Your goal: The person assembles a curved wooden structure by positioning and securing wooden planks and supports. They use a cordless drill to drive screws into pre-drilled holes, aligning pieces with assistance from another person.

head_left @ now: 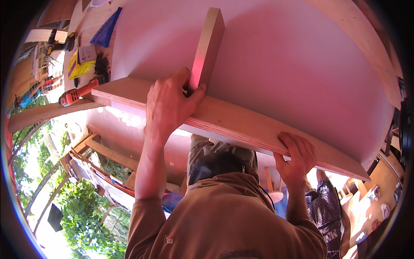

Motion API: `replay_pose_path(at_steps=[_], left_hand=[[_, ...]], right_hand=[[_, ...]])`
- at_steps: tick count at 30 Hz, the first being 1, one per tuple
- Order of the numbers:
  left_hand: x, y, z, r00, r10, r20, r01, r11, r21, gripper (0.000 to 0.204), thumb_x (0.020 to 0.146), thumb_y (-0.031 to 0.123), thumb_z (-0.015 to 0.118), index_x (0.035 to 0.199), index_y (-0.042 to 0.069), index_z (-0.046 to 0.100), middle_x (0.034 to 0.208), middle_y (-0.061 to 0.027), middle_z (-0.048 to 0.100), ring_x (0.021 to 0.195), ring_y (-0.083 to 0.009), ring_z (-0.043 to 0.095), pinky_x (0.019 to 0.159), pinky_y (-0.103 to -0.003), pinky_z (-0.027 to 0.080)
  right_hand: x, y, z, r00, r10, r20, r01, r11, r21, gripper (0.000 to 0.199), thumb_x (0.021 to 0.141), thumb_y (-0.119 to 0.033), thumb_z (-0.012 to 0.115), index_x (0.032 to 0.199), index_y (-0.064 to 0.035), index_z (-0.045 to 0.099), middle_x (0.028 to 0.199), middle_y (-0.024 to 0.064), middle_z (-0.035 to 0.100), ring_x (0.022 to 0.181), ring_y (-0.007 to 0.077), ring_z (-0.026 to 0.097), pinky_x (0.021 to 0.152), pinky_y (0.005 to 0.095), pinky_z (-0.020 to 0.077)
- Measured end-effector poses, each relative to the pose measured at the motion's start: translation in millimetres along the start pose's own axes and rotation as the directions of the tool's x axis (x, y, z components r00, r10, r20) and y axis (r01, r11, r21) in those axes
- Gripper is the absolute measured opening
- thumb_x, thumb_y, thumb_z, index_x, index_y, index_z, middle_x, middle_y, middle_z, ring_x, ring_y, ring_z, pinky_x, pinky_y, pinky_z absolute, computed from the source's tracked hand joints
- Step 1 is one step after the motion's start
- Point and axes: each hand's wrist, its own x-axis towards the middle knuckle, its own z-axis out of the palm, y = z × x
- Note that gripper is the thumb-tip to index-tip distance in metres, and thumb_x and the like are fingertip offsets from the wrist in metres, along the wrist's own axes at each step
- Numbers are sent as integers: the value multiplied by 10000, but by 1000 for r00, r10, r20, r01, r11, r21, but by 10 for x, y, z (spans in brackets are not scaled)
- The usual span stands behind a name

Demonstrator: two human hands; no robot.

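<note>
At the upper left, a yellow box [82, 63] is seen with a pale panel on its upper side; its contents cannot be made out. Small dark pieces [101, 63] are heaped just beside it, and a blue triangular item [106, 28] is laid farther off.

The left hand [169, 101] is raised from an upright forearm, with its back turned to the camera and its wrist bent a little to the right. Its index finger and thumb are curled around the near end of a wooden bar [211, 43], though whether they are clamped firmly on it cannot be told. The right hand [297, 154] is held lower and farther right, its fingers bent over the upper face of a plywood plank [241, 124] and its thumb set at the near edge, so that the plank is clamped between them.

The plank is placed crosswise in front of the person, its long axis sloped from upper left to lower right. The bar is pointed away from the person, its long axis tilted slightly rightward, above a pink-lit surface [297, 64]. A red-and-black power tool [76, 95] is seen near the plank's left end.
</note>
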Motion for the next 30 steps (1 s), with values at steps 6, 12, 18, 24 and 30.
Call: replay_pose_path(at_steps=[6, 12, 18, 24, 30], left_hand=[[97, 24, 16, 999, -28, 22, 28, 1000, -1, 290, 864, 279, 788, 861, 25, 648, 789, -160, 710, 761, -395, 705, 712, -493, 541], [105, -33, 31, 999, -25, -25, 25, 999, -23, 280, 859, 245, 778, 819, 35, 597, 759, -154, 688, 698, -395, 681, 653, -486, 520], [157, -62, 28, 998, -13, -57, 9, 998, -58, 275, 853, 207, 779, 803, 40, 566, 725, -148, 656, 663, -387, 665, 616, -471, 502], [205, -47, 70, 998, -34, -48, 30, 997, -65, 300, 844, 197, 799, 782, 41, 550, 701, -134, 639, 618, -368, 651, 581, -451, 493], [181, -18, 67, 998, -67, -19, 66, 997, -41, 300, 841, 210, 817, 772, 46, 576, 698, -118, 671, 585, -337, 656, 572, -434, 502]], right_hand=[[129, 35, -20, 992, 55, 110, -57, 998, 12, 346, 747, -204, 816, 1077, -117, 758, 1061, 45, 770, 968, 284, 724, 867, 419, 537], [247, -10, -4, 976, 82, 203, -97, 993, 66, 366, 761, -243, 823, 1084, -87, 749, 1073, 85, 765, 968, 327, 725, 845, 441, 547], [332, -33, 20, 967, 84, 240, -100, 994, 55, 350, 784, -251, 819, 1079, -73, 755, 1080, 101, 769, 964, 344, 727, 833, 442, 551], [346, -36, 64, 952, 121, 281, -135, 990, 32, 343, 791, -239, 809, 1093, -83, 763, 1109, 77, 775, 988, 314, 729, 854, 428, 542], [308, -49, 49, 938, 144, 316, -161, 987, 27, 335, 798, -206, 799, 1114, -98, 769, 1144, 54, 778, 1015, 284, 732, 873, 410, 533]])
